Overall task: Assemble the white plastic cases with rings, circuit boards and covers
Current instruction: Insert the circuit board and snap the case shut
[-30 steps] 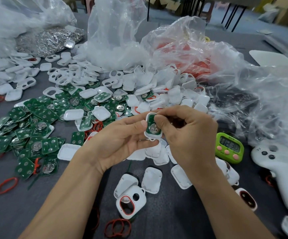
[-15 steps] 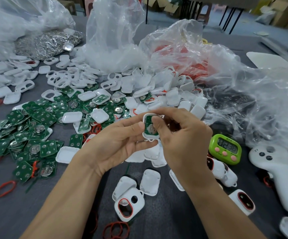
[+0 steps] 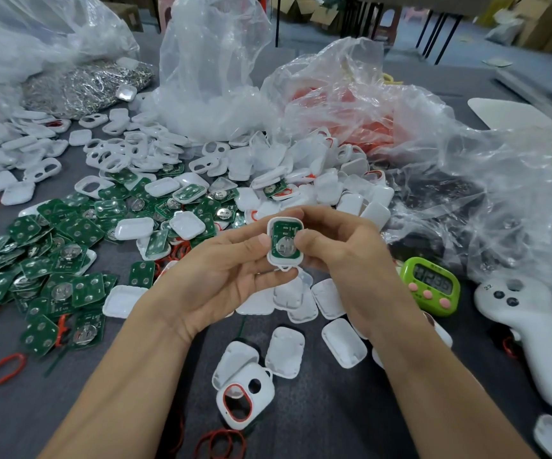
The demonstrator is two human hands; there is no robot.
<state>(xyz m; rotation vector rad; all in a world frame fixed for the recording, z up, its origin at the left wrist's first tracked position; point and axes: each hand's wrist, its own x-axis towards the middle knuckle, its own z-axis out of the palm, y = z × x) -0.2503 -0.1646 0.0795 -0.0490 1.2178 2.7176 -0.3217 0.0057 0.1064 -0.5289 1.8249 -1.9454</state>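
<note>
Both hands hold one white plastic case above the table's middle; a green circuit board with a coin cell sits inside it, facing me. My left hand grips the case from the left with thumb on its edge. My right hand pinches its right side, thumb on the board. Loose green circuit boards lie in a heap to the left. White covers lie below my hands, and a case with a red ring sits near the front. Red rings lie beside it.
Clear plastic bags of parts fill the back and right. A pile of white cases spreads behind my hands. A green timer and a white controller lie at the right. A bag of metal rings sits at the back left.
The thumbs have shifted apart on the case, showing more of the board and its coin cell. Both hands stay at about the same spot.
</note>
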